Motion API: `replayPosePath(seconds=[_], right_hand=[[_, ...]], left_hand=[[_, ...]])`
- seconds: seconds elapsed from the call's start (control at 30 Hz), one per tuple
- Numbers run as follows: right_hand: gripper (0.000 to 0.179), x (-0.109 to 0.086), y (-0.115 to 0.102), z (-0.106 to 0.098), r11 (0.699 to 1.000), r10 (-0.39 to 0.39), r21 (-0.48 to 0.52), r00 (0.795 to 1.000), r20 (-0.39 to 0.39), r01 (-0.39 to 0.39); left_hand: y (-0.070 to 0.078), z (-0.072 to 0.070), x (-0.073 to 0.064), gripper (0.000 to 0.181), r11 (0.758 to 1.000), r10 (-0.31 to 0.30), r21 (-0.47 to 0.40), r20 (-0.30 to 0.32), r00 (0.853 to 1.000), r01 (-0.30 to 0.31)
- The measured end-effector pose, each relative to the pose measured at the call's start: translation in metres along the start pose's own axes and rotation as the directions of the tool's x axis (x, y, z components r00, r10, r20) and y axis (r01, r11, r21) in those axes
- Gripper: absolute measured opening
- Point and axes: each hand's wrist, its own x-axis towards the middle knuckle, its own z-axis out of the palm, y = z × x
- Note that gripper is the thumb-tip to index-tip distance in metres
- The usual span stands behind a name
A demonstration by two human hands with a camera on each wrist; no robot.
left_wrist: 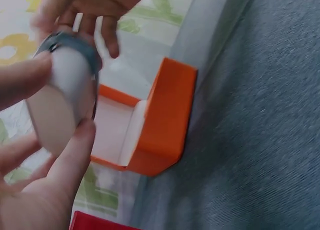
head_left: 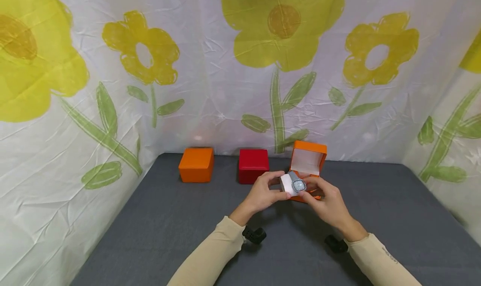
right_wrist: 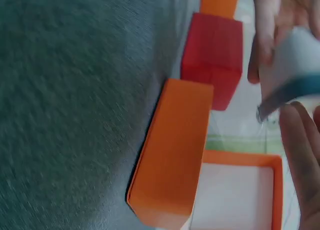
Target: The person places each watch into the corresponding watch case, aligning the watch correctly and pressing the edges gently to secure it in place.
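A wristwatch (head_left: pixel 298 185) with a square face and grey-blue strap is wrapped round a white cushion (head_left: pixel 286 183). My left hand (head_left: pixel 264 192) grips the cushion from its left end, fingers above and thumb below. At the other end my right hand (head_left: pixel 327 198) holds the watch between thumb and fingers, close to its face. Just behind and below the hands stands an orange watch box (head_left: pixel 309 152), its lid raised and white lining showing. The left wrist view shows the strap (left_wrist: pixel 75 43) looped over the cushion (left_wrist: pixel 55 115); the face is hidden there.
A closed red box (head_left: pixel 253 165) stands left of the open box, with a closed orange box (head_left: pixel 196 165) farther left. All rest near the back edge of the dark grey table (head_left: pixel 169 236). Behind hangs a white curtain (head_left: pixel 210 110) with yellow flowers.
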Motion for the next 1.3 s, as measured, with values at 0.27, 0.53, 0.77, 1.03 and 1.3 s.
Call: replayPosePath(seconds=[0.27,0.53,0.77,1.03,1.3], right_hand=[[0.068,0.0,0.008,-0.014,0.925,0.28,0.164,0.906,0.317,-0.343],[0.079,0.001,0.011,-0.017,0.894,0.252,0.24,0.868,0.429,-0.378],[0.086,0.002,0.01,-0.02,0.91,0.244,0.202,0.862,0.444,-0.361],[0.087,0.003,0.01,-0.022,0.924,0.236,0.174,0.866,0.441,-0.34],[0.089,0.001,0.009,-0.021,0.912,0.266,0.171,0.853,0.448,-0.374]], left_hand=[[0.011,-0.005,-0.002,0.063,1.0,0.006,0.001,0.124,0.992,-0.006],[0.002,-0.007,0.001,0.063,0.997,0.027,0.063,0.159,0.987,-0.037],[0.003,-0.008,0.002,0.064,0.997,0.028,0.067,0.174,0.984,-0.04],[0.005,-0.008,0.003,0.065,0.997,0.032,0.069,0.18,0.983,-0.045],[0.004,-0.007,0.001,0.063,0.997,0.023,0.07,0.182,0.983,-0.037]])
